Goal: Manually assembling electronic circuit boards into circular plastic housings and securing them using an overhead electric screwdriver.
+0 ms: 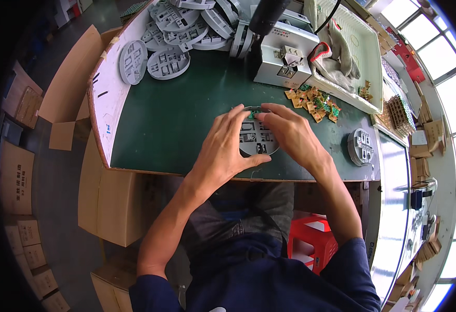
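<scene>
Between both hands, at the front edge of the green worktop, a round grey plastic housing (259,138) with slots and small metal parts shows its inner side. My left hand (220,145) curves around its left side, thumb by the near rim and fingers at the far rim. My right hand (295,138) closes over the right and far side, its fingertips beside a small green circuit board (252,115) at the housing's far end. Whether the right fingertips pinch that board or only press on it is hidden.
Grey housings (178,23) are heaped at the back left, with a metal bench machine (285,57) beside them. Small green-and-tan circuit boards (315,103) lie in a pile before it. A white tray (365,99) holds gloves (337,57). A stack of housings (361,147) stands at right.
</scene>
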`<state>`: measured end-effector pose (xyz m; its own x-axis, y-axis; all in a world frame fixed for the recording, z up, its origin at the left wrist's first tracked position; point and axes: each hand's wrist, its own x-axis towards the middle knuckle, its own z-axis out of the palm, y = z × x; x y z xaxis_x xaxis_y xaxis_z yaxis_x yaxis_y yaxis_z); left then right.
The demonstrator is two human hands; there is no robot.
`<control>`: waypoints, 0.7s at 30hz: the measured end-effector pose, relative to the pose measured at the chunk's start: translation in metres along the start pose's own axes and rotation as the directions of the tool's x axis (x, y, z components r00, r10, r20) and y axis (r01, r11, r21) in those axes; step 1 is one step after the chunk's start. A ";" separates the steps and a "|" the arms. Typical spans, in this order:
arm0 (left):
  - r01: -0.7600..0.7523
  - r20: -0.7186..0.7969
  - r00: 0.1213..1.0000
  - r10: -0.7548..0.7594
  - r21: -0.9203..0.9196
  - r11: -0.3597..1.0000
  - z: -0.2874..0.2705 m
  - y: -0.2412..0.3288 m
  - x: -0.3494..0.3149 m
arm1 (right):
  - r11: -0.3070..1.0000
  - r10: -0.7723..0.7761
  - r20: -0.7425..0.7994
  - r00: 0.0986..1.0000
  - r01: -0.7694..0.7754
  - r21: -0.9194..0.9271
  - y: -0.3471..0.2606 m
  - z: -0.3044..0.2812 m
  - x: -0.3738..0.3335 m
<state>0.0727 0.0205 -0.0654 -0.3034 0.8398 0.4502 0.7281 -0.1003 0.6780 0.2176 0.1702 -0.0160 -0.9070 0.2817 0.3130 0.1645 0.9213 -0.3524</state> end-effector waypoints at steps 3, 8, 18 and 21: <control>-0.029 0.013 1.000 0.028 0.058 0.998 0.001 0.000 0.000 | 0.996 -0.034 0.006 0.999 0.035 -0.080 -0.003 0.001 -0.007; -0.054 0.002 0.998 0.055 0.255 0.966 0.008 0.004 -0.004 | 0.976 -0.080 0.060 0.995 0.090 -0.197 -0.002 -0.004 -0.006; -0.088 0.006 0.996 0.091 0.295 0.951 0.007 0.001 -0.003 | 0.735 0.141 -0.580 0.802 0.308 0.604 -0.002 -0.074 0.122; -0.110 0.013 0.994 0.112 0.301 0.947 0.006 0.005 -0.002 | 0.682 0.091 -0.415 0.905 0.247 0.688 -0.001 -0.100 0.146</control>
<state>0.0804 0.0221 -0.0664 -0.2124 0.8301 0.5157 0.9080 -0.0273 0.4180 0.1241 0.2375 0.1182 -0.6453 0.4500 0.6173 -0.3786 0.5135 -0.7701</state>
